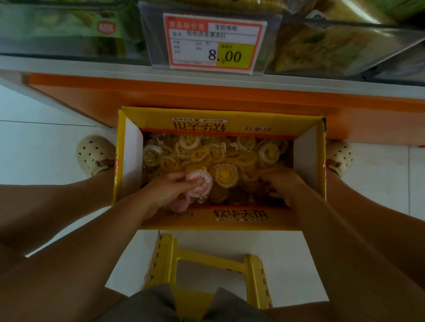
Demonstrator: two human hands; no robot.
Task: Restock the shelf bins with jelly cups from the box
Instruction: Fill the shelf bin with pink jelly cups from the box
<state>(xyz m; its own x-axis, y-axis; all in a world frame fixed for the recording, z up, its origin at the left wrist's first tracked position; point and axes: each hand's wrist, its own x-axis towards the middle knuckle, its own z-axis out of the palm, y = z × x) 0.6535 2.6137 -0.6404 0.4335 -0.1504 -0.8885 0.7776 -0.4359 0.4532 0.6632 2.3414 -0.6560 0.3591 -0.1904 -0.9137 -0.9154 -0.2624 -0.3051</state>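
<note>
An open yellow cardboard box (227,218) stands on the floor between my feet, filled with several jelly cups (206,155), mostly yellow. My left hand (165,186) is inside the box near its front wall, closed around pink jelly cups (200,182). My right hand (284,186) reaches into the right side of the box, fingers curled down among yellow cups; what it grips is hidden. The clear shelf bins (64,29) sit above, at the top of the view.
A price tag reading 8.00 (212,44) hangs on the bin front. An orange shelf base (210,98) runs behind the box. A yellow plastic stool (214,269) is under me. My beige clogs (93,155) flank the box on white floor tiles.
</note>
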